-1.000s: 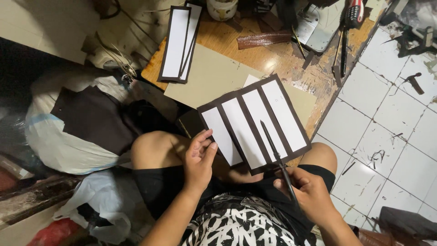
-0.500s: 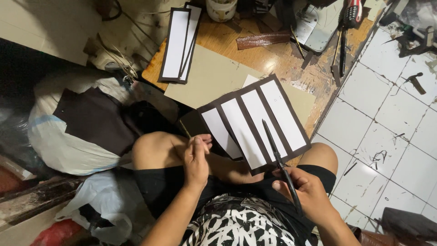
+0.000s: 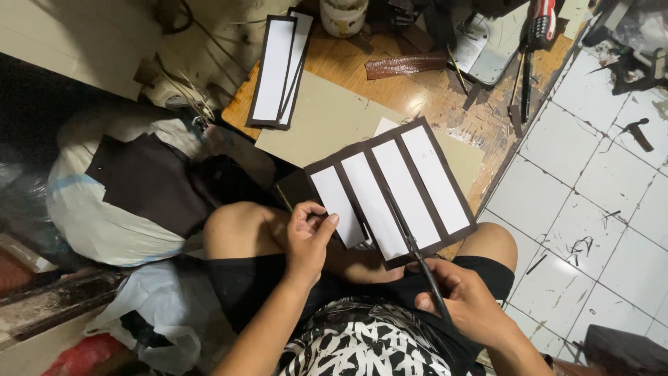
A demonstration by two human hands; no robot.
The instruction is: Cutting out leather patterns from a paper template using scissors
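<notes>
A dark brown sheet (image 3: 391,191) with several white rectangular panels stuck on it lies tilted over my lap. My left hand (image 3: 309,237) pinches its lower left edge between thumb and fingers. My right hand (image 3: 465,299) grips long black scissors (image 3: 410,240), whose blades reach up into the dark strip between two of the white panels. Both my bare knees show under the sheet.
A low wooden board (image 3: 445,104) holds a beige card sheet (image 3: 327,125), two cut brown-and-white strips (image 3: 278,69), a brown leather scrap (image 3: 405,65), a white jar (image 3: 342,14) and tools. White floor tiles (image 3: 591,195) lie right; bags with dark fabric (image 3: 125,188) left.
The scissors have slid further up the dark strip between the panels. My left hand has shifted slightly along the sheet's lower left edge.
</notes>
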